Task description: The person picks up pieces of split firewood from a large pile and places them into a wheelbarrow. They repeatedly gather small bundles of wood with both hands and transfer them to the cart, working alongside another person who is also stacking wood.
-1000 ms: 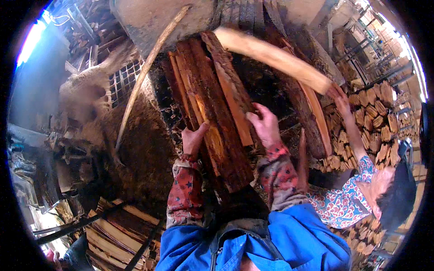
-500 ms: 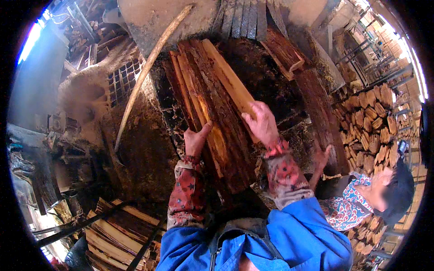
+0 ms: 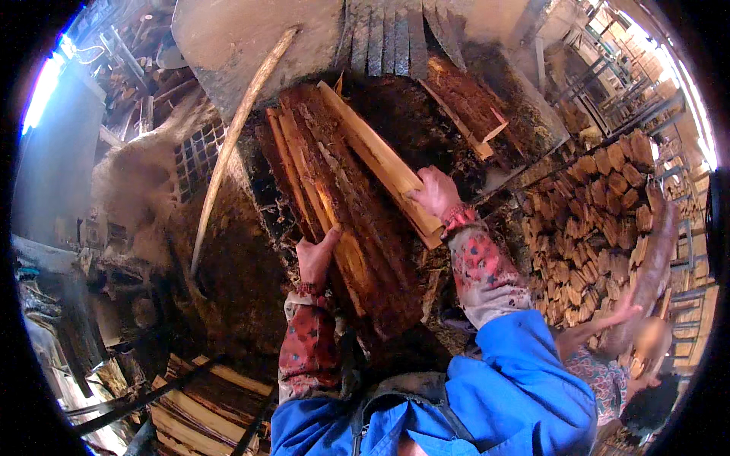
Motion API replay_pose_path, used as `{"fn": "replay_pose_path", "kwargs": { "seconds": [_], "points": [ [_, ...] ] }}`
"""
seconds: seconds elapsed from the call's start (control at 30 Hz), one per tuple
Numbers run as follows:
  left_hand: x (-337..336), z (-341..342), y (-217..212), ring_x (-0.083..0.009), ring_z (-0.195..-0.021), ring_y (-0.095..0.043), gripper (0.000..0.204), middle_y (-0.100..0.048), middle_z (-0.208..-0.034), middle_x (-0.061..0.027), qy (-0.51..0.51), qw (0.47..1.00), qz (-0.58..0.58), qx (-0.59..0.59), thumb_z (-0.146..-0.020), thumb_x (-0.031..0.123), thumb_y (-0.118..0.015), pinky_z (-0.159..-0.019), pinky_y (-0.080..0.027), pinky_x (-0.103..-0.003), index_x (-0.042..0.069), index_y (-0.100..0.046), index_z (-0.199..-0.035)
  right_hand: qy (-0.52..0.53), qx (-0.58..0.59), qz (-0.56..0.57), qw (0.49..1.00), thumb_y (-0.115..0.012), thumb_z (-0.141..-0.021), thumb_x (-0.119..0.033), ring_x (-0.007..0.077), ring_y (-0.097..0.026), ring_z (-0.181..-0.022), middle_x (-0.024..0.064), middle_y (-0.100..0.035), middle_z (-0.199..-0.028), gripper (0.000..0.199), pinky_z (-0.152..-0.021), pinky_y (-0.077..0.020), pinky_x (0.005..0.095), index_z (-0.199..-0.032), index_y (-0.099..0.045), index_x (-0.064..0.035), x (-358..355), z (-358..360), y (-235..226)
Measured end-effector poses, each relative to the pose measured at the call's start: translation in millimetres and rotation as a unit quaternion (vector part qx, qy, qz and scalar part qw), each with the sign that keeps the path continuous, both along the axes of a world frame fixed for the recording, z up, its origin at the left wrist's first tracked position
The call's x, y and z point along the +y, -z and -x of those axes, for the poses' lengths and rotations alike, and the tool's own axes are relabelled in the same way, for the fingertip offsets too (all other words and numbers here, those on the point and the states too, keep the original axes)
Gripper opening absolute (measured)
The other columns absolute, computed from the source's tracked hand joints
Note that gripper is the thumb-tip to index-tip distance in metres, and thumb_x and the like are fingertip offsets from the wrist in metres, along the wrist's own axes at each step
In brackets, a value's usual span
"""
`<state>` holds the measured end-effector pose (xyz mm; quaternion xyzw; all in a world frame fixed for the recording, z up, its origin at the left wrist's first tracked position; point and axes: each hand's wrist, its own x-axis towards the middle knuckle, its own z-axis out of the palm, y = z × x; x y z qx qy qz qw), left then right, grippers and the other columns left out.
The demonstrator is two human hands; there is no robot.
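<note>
Leaning at far left against the dark mound: a long pale pole [image 3: 228, 152]. Pressing flat and open against the left edge of the reddish split log bundle [image 3: 342, 220]: the left hand [image 3: 315, 258]. Gripping the end of a pale split plank [image 3: 380, 159] atop that bundle: the right hand [image 3: 435, 194]. Crowding the right side: stacked firewood [image 3: 593, 220] and another person's arm [image 3: 608, 319].
</note>
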<state>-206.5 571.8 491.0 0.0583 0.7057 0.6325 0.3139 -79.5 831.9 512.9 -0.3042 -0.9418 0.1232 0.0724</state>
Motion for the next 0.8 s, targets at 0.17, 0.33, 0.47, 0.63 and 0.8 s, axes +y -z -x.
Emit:
{"fn": "replay_pose_path", "kwargs": {
  "seconds": [0.17,0.33,0.47,0.63,0.8],
  "points": [
    [1,-5,-9,-0.0133,-0.076,-0.065,0.034,-0.069,-0.090,-0.0073,-0.017,1.000,-0.002,0.010,-0.079,0.020,-0.077,-0.068,-0.052,-0.029,-0.007,-0.067,-0.098,0.007,0.090,0.007,0.996,-0.069,-0.076,-0.019,0.0351,-0.060,-0.087,0.0160,-0.059,-0.090,0.023,-0.076,-0.0501,0.0431,-0.090,-0.066,-0.0002,-24,-18,-9],
    [3,0,13,-0.0138,-0.077,-0.065,0.032,-0.069,-0.091,-0.0067,-0.021,0.997,-0.068,-0.021,-0.079,0.019,-0.077,-0.070,-0.052,-0.029,-0.005,-0.067,-0.099,-0.021,0.204,0.021,0.979,-0.063,-0.080,-0.009,0.0324,-0.061,-0.091,0.0148,-0.062,-0.100,0.016,-0.078,-0.0515,0.0367,-0.093,-0.064,0.0010,-59,-29,3],
    [5,4,20,-0.0136,-0.080,-0.064,0.033,-0.068,-0.095,-0.0065,-0.012,1.000,-0.018,0.005,-0.080,0.020,-0.076,-0.072,-0.052,-0.028,-0.004,-0.067,-0.101,-0.104,0.218,0.150,0.959,-0.065,-0.079,-0.004,0.0310,-0.061,-0.093,0.0164,-0.061,-0.103,0.020,-0.079,-0.0517,0.0364,-0.098,-0.064,0.0020,-109,-43,3],
    [5,0,9,-0.0124,-0.080,-0.063,0.030,-0.068,-0.095,-0.0039,-0.005,1.000,-0.018,-0.001,-0.083,0.015,-0.074,-0.071,-0.051,-0.028,-0.004,-0.065,-0.104,-0.036,0.251,0.019,0.967,-0.065,-0.080,-0.011,0.0326,-0.062,-0.092,0.0163,-0.063,-0.096,0.015,-0.080,-0.0512,0.0387,-0.091,-0.066,-0.0008,-31,-64,-30],
    [5,2,18,-0.0108,-0.075,-0.062,0.034,-0.068,-0.091,-0.0034,-0.003,1.000,-0.005,0.029,-0.080,0.019,-0.077,-0.068,-0.050,-0.027,-0.004,-0.065,-0.102,0.133,0.104,-0.303,0.938,-0.068,-0.079,-0.027,0.0360,-0.053,-0.109,0.0197,-0.050,-0.123,0.054,-0.087,-0.0488,0.0428,-0.123,-0.052,-0.0012,151,-53,-48]
  ]
}}
